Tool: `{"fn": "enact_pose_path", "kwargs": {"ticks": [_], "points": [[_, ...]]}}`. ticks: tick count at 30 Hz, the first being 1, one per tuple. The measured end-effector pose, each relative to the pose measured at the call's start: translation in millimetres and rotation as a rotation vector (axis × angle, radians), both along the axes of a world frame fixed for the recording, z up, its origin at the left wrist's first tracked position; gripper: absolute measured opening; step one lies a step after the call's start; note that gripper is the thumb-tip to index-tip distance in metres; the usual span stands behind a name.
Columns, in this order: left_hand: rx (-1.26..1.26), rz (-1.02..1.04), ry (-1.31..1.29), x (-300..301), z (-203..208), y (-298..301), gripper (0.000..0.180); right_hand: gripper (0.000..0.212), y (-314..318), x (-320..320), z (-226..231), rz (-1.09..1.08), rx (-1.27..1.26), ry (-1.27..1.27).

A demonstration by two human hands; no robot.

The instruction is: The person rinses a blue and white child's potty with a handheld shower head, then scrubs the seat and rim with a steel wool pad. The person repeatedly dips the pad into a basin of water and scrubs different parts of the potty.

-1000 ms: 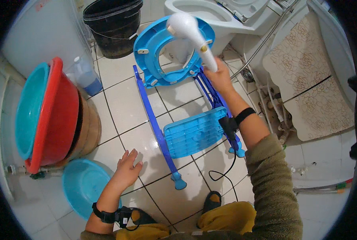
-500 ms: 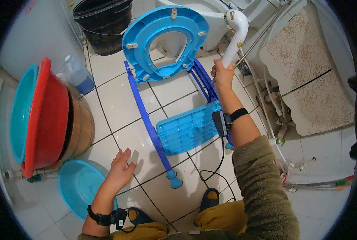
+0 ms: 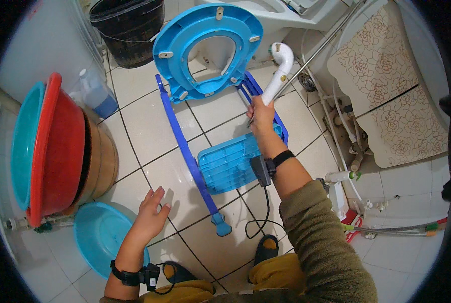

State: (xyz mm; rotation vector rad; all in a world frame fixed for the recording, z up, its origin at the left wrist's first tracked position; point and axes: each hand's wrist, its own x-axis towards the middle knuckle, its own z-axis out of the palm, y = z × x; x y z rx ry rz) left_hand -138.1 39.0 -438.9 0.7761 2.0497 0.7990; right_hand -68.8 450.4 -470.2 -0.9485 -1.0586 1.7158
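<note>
My right hand is closed around a thick white curved pipe with a hooked far end. A thin grey metal rod or hose runs from the upper right into the same grip; how they join is hidden by my fingers. Under that hand and forearm stands a child's toilet step seat: light blue ring raised at the back, dark blue side rails, light blue ribbed step. Low on the left, my left hand is open and holds nothing, above the floor beside a blue basin.
A white ceramic toilet is behind the seat. At left are a black bucket, a jug of blue liquid, and a red tub with a teal basin. Pipes and a flowered panel line the right.
My right hand has moved left and nearer, bringing the white pipe with it away from the toilet. My left hand has hardly moved.
</note>
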Motion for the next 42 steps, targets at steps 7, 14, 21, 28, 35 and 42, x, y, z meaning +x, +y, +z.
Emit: {"fn": "enact_pose_path", "kwargs": {"ticks": [7, 14, 21, 28, 35, 42], "points": [[-0.043, -0.005, -0.027, -2.1, 6.0, -3.3, 0.053, 0.027, -34.6, -19.4, 0.0, 0.076, -0.066, 0.043], [-0.024, 0.029, -0.065, -2.4, 13.0, -5.4, 0.052, 0.023, -34.0, -55.8, 48.6, 0.071, -0.021, 0.302], [0.040, 0.046, -0.045, 0.1, 11.8, -5.0, 0.053, 0.022, -47.9, -62.2, 51.4, 0.167, -0.016, 0.243], [-0.019, 0.016, -0.037, 0.5, 16.4, -4.2, 0.052, 0.022, -58.8, -47.2, 24.3, 0.217, 0.113, -0.061], [-0.009, 0.021, -0.049, -0.6, 12.8, -6.1, 0.052, 0.020, -42.9, -26.5, 21.7, 0.161, 0.198, -0.211], [0.064, 0.036, -0.019, 1.5, 0.7, -6.9, 0.053, 0.016, -7.9, -23.5, 58.1, 0.092, 0.343, -0.062]]}}
